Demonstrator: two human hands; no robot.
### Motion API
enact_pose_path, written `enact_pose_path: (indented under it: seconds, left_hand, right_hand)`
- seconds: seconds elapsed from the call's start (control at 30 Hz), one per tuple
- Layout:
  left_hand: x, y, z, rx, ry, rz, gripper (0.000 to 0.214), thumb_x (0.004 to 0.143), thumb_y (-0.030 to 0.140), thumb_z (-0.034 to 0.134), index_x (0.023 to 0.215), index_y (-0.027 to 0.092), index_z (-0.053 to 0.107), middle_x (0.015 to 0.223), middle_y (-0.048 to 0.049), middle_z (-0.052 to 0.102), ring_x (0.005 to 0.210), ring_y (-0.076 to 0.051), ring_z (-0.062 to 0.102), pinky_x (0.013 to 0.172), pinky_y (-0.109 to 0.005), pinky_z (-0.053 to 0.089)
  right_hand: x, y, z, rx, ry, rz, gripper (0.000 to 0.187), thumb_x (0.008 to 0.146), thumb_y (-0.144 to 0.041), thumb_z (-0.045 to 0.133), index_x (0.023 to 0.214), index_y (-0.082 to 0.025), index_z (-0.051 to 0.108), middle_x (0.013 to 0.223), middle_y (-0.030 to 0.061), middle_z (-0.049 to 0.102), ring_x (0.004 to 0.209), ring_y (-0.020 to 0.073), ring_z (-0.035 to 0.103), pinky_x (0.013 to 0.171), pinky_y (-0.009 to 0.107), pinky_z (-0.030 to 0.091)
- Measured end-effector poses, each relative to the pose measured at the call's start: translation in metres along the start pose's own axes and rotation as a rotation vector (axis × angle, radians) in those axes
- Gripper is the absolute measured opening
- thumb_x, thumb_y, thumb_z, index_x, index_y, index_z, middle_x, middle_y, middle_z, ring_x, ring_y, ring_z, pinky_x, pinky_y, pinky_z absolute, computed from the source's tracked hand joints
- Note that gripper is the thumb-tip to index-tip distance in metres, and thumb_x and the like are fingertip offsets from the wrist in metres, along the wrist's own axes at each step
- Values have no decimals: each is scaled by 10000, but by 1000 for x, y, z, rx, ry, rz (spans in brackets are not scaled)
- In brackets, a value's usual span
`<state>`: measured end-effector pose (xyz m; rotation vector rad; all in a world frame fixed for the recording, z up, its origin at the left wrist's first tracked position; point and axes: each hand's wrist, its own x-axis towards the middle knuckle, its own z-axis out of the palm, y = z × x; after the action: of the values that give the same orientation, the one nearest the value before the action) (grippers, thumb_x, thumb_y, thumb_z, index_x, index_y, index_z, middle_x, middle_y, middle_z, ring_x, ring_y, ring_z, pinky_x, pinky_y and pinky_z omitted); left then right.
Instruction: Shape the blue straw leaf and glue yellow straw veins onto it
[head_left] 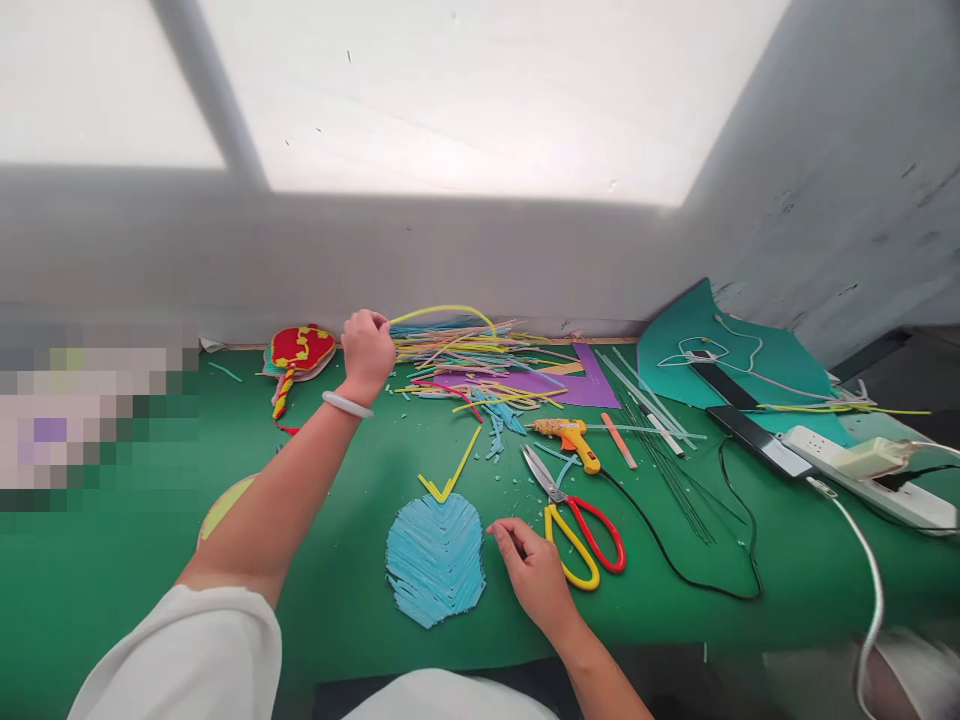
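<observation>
My left hand [367,347] reaches far across the green table [112,560] and is closed on a long yellow strip [442,312] that arcs over a pile of coloured strips [480,365]. My right hand [531,565] rests near the front with fingers curled, its fingertips touching the right edge of a light blue leaf-shaped piece [435,555]. A bent yellow strip [451,472] lies just above the leaf. Red and yellow scissors [577,525] lie open right beside my right hand.
A yellow glue gun [570,436] with a black cord lies behind the scissors. A red and yellow fan-shaped piece [298,352] sits at the far left, purple sheet [585,385] and teal sheet [705,340] at the back, a white power strip [862,465] at right.
</observation>
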<state>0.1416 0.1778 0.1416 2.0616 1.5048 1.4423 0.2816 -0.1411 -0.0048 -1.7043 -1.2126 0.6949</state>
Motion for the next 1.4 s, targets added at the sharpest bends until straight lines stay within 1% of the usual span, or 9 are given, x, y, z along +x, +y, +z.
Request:
enact_pose_path:
  seconds: [0.13,0.3,0.4,0.53,0.77,0.93,1.1,1.17,1.4]
  left_hand:
    - [-12,4,-12,-118,-45,-91,36,864,213,511,864,179,524,925,-104,629,915,-248,604,865,-408,470]
    - [-102,20,-41,-271,-257,-129,159,849,352,564,874,196,584,831,-29,663,771,-180,626,692,-297,502]
    - [-158,31,-61,-400,-501,-223,194,846,405,564,863,214,591,828,-19,653,760,-170,603,691,-294,493]
    - [-197,38,-75,-400,-619,-300,230,850,434,543,828,207,568,826,-27,631,783,-182,581,724,-314,473]
    - [-213,22,-60,-392,-675,-234,213,850,407,506,815,202,552,855,-46,628,814,-198,566,773,-345,459]
    - [-210,8,-62,-332,-667,-182,256,892,431,481,859,200,586,889,-47,632,872,-201,570,821,-336,437]
    - [-213,1,-67,-195,-1077,-92,314,939,405,427,802,212,632,807,-27,654,732,-182,554,659,-297,394]
    - [-216,0,-65,-137,-1146,-70,275,929,364,441,810,212,637,798,-28,656,707,-181,544,632,-296,379]
    - [-212,8,-62,-406,-886,-235,235,852,436,579,863,203,612,824,-24,646,743,-171,556,690,-291,443]
  right_hand:
    - [-1,1,0,34,21,20,454,930,-579,436,926,-201,688,578,-17,519,503,132,413,484,261,315]
    - [-4,-10,-1,86,142,38,431,903,-572,489,990,-197,682,560,-27,479,515,141,448,495,261,367]
    - [2,-25,0,224,89,48,412,881,-570,537,994,-199,676,622,-10,533,562,146,514,518,256,418]
    - [24,-47,4,485,-3,32,453,824,-539,643,1147,-222,619,800,4,586,603,133,566,489,238,441]
    - [61,-60,26,690,19,18,323,781,-503,706,829,-187,668,723,9,635,690,161,618,582,263,490]
    - [67,-45,33,689,60,92,355,800,-537,678,820,-184,646,706,1,643,647,158,618,571,273,491]
    - [64,-36,28,676,159,127,354,831,-543,653,872,-192,640,786,16,672,679,158,625,576,270,496]
    - [64,-36,27,687,150,133,354,836,-541,648,897,-192,650,814,26,681,695,162,630,570,268,493]
    - [58,-45,31,732,79,90,321,858,-492,640,967,-193,683,882,50,713,789,179,652,690,296,512]
